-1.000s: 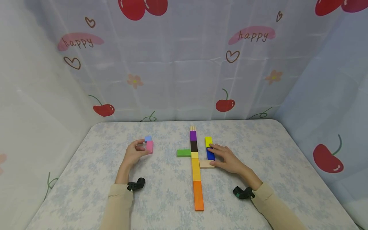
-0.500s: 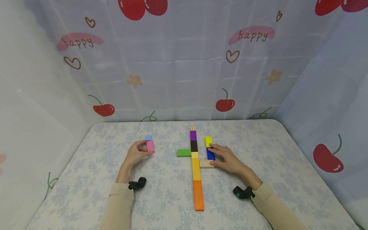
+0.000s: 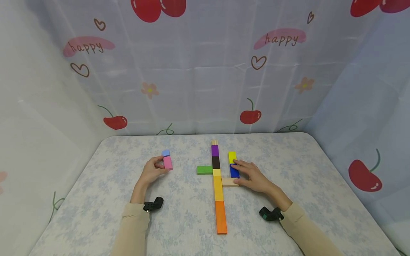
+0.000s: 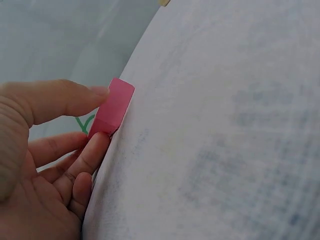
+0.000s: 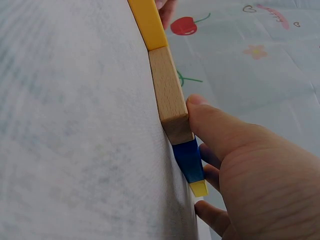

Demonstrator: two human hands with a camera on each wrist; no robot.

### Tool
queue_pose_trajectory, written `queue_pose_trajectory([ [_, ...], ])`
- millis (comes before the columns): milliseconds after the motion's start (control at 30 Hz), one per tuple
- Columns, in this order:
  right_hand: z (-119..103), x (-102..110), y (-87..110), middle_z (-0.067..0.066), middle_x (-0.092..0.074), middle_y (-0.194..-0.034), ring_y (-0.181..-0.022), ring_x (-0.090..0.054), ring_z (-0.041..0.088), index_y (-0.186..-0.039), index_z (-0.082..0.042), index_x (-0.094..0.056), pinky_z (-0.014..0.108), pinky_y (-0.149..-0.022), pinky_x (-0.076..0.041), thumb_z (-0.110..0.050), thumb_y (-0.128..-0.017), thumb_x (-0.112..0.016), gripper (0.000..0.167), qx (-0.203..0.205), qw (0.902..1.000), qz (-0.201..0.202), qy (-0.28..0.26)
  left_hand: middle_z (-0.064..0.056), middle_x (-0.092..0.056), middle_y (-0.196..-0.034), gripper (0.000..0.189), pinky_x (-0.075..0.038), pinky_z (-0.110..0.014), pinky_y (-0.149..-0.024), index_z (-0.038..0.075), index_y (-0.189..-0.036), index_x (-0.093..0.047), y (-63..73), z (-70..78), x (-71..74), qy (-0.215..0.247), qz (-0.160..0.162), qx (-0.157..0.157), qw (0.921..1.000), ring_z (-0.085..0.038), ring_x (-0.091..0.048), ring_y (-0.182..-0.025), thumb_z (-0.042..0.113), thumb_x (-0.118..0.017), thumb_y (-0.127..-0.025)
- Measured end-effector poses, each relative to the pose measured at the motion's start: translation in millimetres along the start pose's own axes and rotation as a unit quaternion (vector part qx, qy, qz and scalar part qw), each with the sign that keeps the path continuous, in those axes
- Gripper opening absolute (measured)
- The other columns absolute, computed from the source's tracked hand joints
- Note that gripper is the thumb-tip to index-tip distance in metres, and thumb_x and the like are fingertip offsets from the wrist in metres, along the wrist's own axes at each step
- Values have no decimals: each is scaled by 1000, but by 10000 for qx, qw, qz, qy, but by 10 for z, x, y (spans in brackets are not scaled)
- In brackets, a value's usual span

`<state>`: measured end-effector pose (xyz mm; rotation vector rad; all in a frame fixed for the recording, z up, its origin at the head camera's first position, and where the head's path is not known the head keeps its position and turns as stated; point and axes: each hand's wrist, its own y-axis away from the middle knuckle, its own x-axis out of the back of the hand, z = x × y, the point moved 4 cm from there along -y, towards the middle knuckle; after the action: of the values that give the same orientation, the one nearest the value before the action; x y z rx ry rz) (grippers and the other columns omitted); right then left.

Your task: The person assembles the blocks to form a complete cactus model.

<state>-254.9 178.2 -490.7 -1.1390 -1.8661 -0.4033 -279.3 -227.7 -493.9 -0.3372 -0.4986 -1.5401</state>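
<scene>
My left hand [image 3: 151, 170] pinches a pink block [image 3: 168, 163] between thumb and fingers, low at the tabletop. In the left wrist view the thumb touches one end of the pink block [image 4: 114, 106] and the fingers the other. A small light-blue block [image 3: 165, 153] sits at its far end. My right hand [image 3: 253, 177] lies with relaxed fingers over a dark-blue block [image 3: 234, 171], its thumb on a plain wooden block [image 3: 229, 182]. Beyond the dark-blue block is a yellow block [image 3: 232, 156]. In the right wrist view the wooden block [image 5: 168, 90] meets a yellow-orange block [image 5: 148, 22].
A column of blocks runs down the middle: pale sticks [image 3: 215, 142], purple [image 3: 215, 150], dark brown [image 3: 216, 162] and light-yellow [image 3: 216, 172] blocks, then an orange block [image 3: 221, 217]. A green block [image 3: 204, 170] juts left from it. A printed curtain [image 3: 195, 81] hangs behind the table.
My left hand has shifted slightly right with the pink block, which has turned a little. The light-blue block has moved slightly farther away. The right hand has stayed put.
</scene>
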Motion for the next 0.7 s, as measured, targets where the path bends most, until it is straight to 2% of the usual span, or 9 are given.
queue_pose_trajectory([
  [300, -12, 7, 1, 18, -41, -153, -143, -31, 43, -141, -9, -54, 72, -111, -13, -34, -90, -70, 59, -6, 10000, -5, -7, -20, -59, -114, 68, -46, -28, -73, 3, -146, -44, 3, 20, 3, 39, -18, -54, 10000, -27, -56, -99, 10, -73, -85],
  [700, -13, 4, -6, 17, -41, -153, -143, -30, 43, -141, -10, -54, 71, -112, -12, -35, -90, -70, 59, -94, 9999, -45, 2, -19, -63, -104, 63, -47, -27, -71, 2, -141, -49, 7, 41, 21, -7, 84, -210, 9997, -26, -59, -91, 5, -73, -83],
])
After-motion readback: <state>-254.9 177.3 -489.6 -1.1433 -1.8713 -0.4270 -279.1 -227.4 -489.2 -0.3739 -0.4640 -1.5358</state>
